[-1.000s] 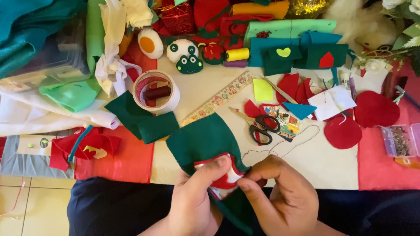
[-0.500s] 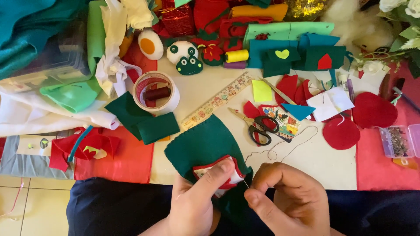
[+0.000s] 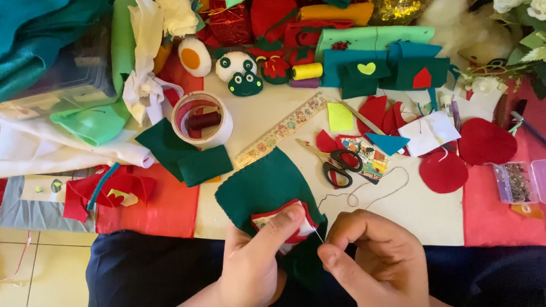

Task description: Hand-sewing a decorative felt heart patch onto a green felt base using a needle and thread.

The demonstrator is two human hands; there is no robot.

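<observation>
On the table lie one pair of scissors [image 3: 339, 166] at centre, two thread spools [image 3: 307, 71] at twelve o'clock, one ruler [image 3: 282, 129], and two red felt circles [image 3: 443, 171] at three o'clock.

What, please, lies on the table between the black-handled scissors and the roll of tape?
In the head view, a patterned ruler lies slantwise between the scissors and the tape roll, above the dark green felt.

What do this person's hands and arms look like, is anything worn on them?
Both the left hand and the right hand are bare: no gloves, and no rings or watch that I can see. The nails look short and unpainted. No sleeves show; the wrists are bare down to the picture's lower edge.
</observation>
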